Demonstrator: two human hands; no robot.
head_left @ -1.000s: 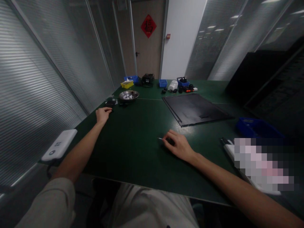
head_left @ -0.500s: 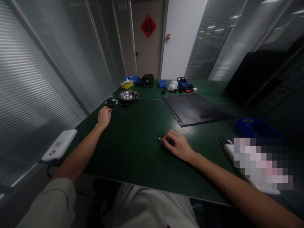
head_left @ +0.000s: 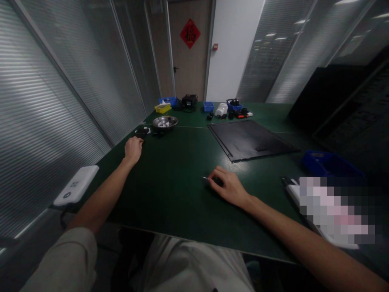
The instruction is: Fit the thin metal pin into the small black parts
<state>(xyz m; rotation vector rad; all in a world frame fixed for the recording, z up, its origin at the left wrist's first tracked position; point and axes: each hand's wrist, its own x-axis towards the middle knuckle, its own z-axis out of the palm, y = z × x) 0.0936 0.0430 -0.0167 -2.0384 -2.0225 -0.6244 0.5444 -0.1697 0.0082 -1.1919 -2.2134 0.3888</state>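
Note:
My left hand [head_left: 133, 149] is at the table's left edge with its fingers closed, close to a flat black item [head_left: 142, 132] lying on something white. Whether it grips anything there is hidden. Near the middle of the green table [head_left: 170, 174], my right hand [head_left: 226, 186] is closed on a thin, pointed metal tool [head_left: 204, 177], whose tip sticks out to the left. A round metal bowl [head_left: 165, 122] holding small pieces stands beyond my left hand. Beyond my right hand lies a large black mat [head_left: 251, 140].
A white device [head_left: 76, 185] sits at the left edge. Blue bins [head_left: 208, 107], a yellow tray [head_left: 163, 108] and a black box [head_left: 189, 101] stand at the back. On the right are a blue bin [head_left: 331, 164] and a white object [head_left: 306, 207], partly pixelated.

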